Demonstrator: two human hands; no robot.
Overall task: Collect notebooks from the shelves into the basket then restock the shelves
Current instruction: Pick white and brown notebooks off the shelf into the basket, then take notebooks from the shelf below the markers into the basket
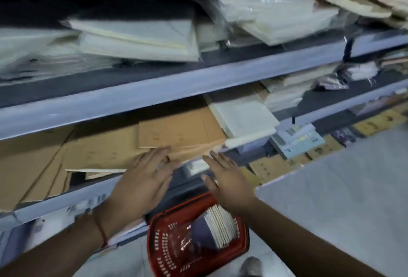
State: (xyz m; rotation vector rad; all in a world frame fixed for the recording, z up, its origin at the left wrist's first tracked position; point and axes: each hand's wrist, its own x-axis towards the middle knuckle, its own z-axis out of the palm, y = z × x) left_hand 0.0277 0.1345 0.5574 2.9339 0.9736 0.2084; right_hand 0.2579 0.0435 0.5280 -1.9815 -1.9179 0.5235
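Middle shelf, front edge: both hands are seen reaching toward the brown notebooks stacked on the middle shelf.
Left hand: spread flat, fingers open, fingertips touching the near edge of the brown stack — nothing is gripped.
Right hand: open and flat, palm down, just beside the shelf lip; nothing is held.
Basket: red, set on the floor below the hands, near a shoe tip; a bundle of notebooks in the basket is seen, spines up, beside a dark wrapped pack.
Upper shelf: pale wrapped stacks are left lying loose and askew.
White notebooks: stacked right of the brown ones on the same shelf.
Progress: whether collecting or restocking is under way cannot be told — some stock sits in the basket, much remains on the shelves.
Remaining, as judged: a good share of the work, since the basket is only partly filled.
Picture quality: motion blur throughout; labels are unreadable.
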